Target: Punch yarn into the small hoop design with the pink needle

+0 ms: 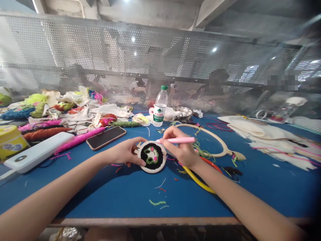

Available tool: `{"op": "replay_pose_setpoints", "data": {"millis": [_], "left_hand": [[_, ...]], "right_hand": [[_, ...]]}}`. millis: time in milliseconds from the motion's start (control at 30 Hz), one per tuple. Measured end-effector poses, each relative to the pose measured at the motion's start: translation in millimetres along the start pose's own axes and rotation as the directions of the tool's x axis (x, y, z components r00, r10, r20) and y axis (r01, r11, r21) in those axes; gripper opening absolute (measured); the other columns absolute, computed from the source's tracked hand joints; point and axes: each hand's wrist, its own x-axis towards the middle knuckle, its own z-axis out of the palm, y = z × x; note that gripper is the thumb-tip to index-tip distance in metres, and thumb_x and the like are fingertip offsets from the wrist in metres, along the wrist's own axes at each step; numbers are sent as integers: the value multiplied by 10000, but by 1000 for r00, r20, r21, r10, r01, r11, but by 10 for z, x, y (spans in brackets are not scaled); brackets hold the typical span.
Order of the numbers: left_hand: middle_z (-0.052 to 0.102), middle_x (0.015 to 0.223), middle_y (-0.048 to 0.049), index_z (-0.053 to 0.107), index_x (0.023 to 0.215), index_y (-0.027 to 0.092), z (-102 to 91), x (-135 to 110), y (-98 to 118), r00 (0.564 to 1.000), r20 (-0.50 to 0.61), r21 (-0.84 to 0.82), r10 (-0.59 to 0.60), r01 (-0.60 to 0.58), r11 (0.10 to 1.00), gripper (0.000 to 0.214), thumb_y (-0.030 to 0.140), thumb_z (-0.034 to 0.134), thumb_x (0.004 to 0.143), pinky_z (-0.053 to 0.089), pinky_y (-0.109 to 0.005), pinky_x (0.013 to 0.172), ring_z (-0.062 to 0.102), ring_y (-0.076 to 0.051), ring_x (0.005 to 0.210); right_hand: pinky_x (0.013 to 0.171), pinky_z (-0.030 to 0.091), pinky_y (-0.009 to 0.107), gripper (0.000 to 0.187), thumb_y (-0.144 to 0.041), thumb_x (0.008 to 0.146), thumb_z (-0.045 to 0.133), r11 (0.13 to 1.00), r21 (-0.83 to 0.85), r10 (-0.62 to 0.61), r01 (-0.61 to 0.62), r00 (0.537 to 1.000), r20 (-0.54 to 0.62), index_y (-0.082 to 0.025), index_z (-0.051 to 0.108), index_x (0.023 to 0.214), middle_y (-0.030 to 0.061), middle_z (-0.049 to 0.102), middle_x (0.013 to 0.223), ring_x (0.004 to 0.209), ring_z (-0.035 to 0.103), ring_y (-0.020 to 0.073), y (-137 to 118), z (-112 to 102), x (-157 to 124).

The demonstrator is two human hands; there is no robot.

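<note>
A small round embroidery hoop (pixel 143 154) is tilted up above the blue table, with white cloth in it and a tufted black patch showing a white, green and pink design. My left hand (pixel 130 152) grips its left edge, thumb on the front and fingers behind. In my right hand (pixel 179 147) is a pink pen-shaped tool (pixel 184 140), probably a punch needle. It lies nearly level, its thin left end at the hoop's upper rim. Whether the tip touches the cloth is too small to tell.
A water bottle (pixel 159 108) stands behind the hoop. To the left lie a phone (pixel 106 137), a white device (pixel 40 152) and heaped yarn and cloth (pixel 75 110). On the right are a large wooden hoop (pixel 220 142), a yellow ring (pixel 198 180) and folded white cloth (pixel 260 132).
</note>
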Motion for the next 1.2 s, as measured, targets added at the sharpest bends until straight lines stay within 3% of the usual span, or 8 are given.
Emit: {"op": "replay_pose_setpoints", "data": {"millis": [333, 933, 1200], "left_hand": [[621, 873, -25, 439, 1055, 184, 34, 28, -32, 997, 2, -126, 82, -81, 989, 557, 212, 716, 573, 459, -289, 663, 596, -185, 791], [617, 850, -13, 438, 1056, 176, 50, 9, 4, 999, -8, -129, 52, -52, 990, 541, 182, 704, 585, 453, -286, 686, 588, -164, 775], [590, 863, -5, 444, 1058, 172, 53, 5, 20, 998, -28, -78, 64, -66, 995, 537, 200, 700, 587, 440, -259, 664, 566, -152, 770]], "right_hand": [[507, 320, 244, 142, -250, 737, 554, 989, -104, -87, 106, 980, 177, -203, 459, 643, -21, 477, 603, 541, 419, 109, -40, -33, -26], [502, 330, 239, 179, -273, 788, 523, 990, -131, -25, 56, 974, 224, -203, 451, 641, -24, 500, 591, 531, 448, 106, -6, -8, -26], [468, 295, 227, 181, -264, 785, 502, 965, -227, -75, 129, 970, 232, -208, 424, 632, -35, 488, 545, 478, 403, 95, -16, 9, -38]]}}
